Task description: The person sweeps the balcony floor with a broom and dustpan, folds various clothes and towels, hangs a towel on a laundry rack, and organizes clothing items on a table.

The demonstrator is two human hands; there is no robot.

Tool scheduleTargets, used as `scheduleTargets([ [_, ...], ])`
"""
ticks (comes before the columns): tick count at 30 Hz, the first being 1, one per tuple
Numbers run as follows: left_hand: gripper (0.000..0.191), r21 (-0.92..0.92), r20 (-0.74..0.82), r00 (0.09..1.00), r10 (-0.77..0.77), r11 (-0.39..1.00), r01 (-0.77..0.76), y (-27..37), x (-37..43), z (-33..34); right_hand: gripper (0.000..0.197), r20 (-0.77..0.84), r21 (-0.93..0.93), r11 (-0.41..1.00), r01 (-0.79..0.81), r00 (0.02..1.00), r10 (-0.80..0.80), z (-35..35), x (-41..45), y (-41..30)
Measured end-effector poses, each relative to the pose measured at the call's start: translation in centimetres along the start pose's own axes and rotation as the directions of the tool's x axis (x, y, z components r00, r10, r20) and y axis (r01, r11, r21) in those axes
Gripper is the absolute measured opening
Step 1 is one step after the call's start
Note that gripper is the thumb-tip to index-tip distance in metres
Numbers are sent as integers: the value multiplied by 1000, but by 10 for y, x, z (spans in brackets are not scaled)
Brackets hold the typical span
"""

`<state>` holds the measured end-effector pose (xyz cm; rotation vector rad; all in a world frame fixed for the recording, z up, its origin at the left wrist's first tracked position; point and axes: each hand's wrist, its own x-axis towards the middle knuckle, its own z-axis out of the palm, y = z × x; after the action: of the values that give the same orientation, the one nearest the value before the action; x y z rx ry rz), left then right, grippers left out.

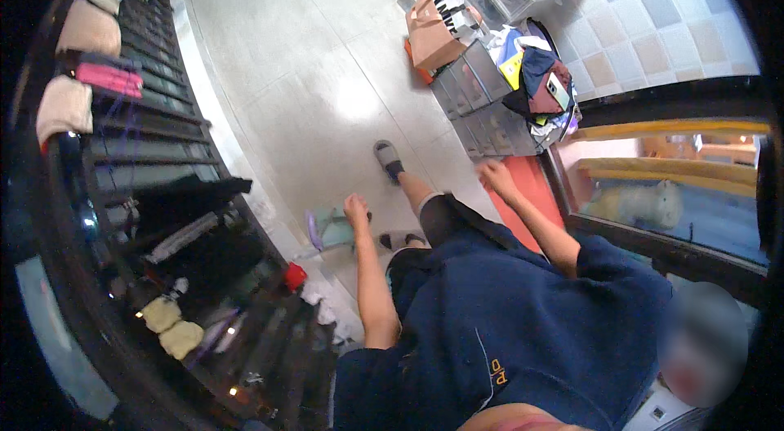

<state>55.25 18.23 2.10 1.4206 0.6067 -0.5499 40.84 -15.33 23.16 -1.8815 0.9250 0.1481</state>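
Note:
My left hand (356,210) is curled into a loose fist above a pale green thing with a purple part (313,230) near the floor; I see nothing clearly held in it. Further right, my right hand (495,177) is blurred, with its fingers loosely bent and somewhat apart and nothing visible in them. It hangs over the edge of a red mat (525,195). One foot in a grey slipper (387,157) is forward on the tiled floor (288,63), the other further back.
Clear plastic drawers (474,73) hold a brown paper bag (432,33), piled cloths and a phone (557,92). A dark railing (156,149) runs along the left, with folded towels (90,27), a pink cloth (110,78) and black cloth. A window (667,186) is at right.

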Motion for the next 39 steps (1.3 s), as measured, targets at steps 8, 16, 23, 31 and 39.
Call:
scheduleTargets([
  [8, 32, 133, 367, 929, -41, 991, -8, 121, -4, 145, 25, -60, 480, 832, -277, 936, 346, -8, -28, 38],
  [16, 36, 457, 517, 846, -131, 878, -143, 204, 3, 295, 23, -241, 664, 746, 53, 959, 147, -74, 115, -49],
  [23, 30, 280, 712, 701, 44, 898, -341, 325, 15, 460, 20, -401, 621, 717, 317, 914, -56, -167, 263, -165],
  [31, 22, -93, 878, 408, 250, 926, -366, 473, 43, 661, 34, -770, -508, 857, 89, 398, -498, -366, 448, -349],
  [39, 21, -93, 917, 330, 222, 927, -364, 572, 128, 715, 27, -678, -596, 803, -11, 543, -495, -400, 530, -370],
])
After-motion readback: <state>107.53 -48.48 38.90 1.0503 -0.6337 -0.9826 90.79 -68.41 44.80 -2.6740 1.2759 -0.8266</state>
